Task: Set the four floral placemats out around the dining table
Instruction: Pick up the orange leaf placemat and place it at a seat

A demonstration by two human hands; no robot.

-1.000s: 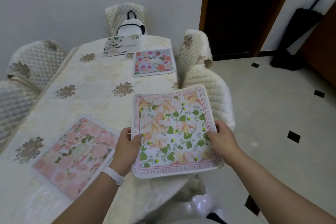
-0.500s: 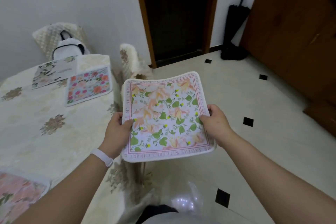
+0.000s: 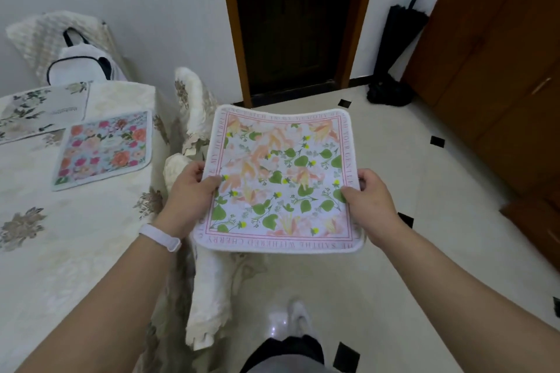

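Both the left hand [image 3: 189,191] and right hand [image 3: 371,200] grip a peach-flowered placemat [image 3: 281,182] over the tiled floor [image 3: 394,281], beside the cloth-covered surface [image 3: 75,236] bearing two placemats [image 3: 104,150].

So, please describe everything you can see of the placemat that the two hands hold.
The placemat is roughly square with rounded corners and looks like soft fabric. It has a white edge, a pink line border with printed lettering, and peach flowers, green leaves and yellow buds. It hangs nearly flat, print up, beside the table, over the floor. The left hand grips its left edge, the right hand its right edge, thumbs on top.
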